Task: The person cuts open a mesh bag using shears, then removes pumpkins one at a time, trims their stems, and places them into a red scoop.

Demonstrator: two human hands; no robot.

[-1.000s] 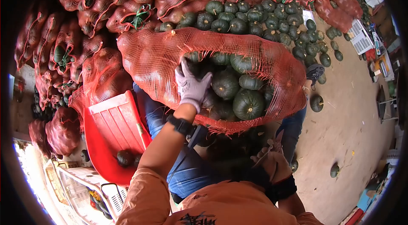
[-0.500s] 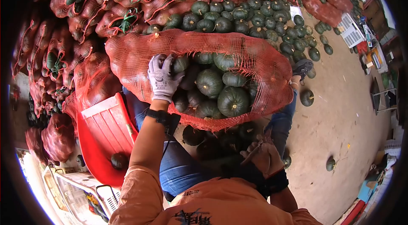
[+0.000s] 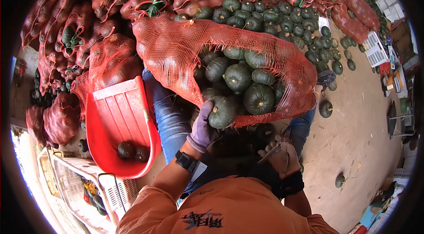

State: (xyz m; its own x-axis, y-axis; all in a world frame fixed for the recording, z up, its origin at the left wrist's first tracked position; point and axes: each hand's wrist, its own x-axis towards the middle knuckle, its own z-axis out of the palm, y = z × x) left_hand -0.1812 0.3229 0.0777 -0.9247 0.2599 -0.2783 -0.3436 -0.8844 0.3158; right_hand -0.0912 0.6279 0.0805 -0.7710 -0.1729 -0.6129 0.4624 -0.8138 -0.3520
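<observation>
Lowered from the upper rim of the sack mouth since the earlier frame, the left hand (image 3: 202, 127) is now shown at the lower rim, its gloved fingers wrapped around a dark green squash (image 3: 221, 111). At far left, a white crate (image 3: 84, 181) is seen beside a red tub (image 3: 115, 115), in which two small squashes (image 3: 126, 150) are laid side by side. The held squash is positioned at the bottom edge of the mouth of the red net sack (image 3: 172, 53), which is laid on its side and filled with further squashes. Below the sack, the right hand (image 3: 279, 156) is seen gloved and curled against a dark mass; what is gripped, if anything, cannot be told. Behind the sack a loose pile of squashes (image 3: 282, 20) is heaped, and to the right single squashes (image 3: 326, 108) are scattered on the bare floor (image 3: 362, 115).
</observation>
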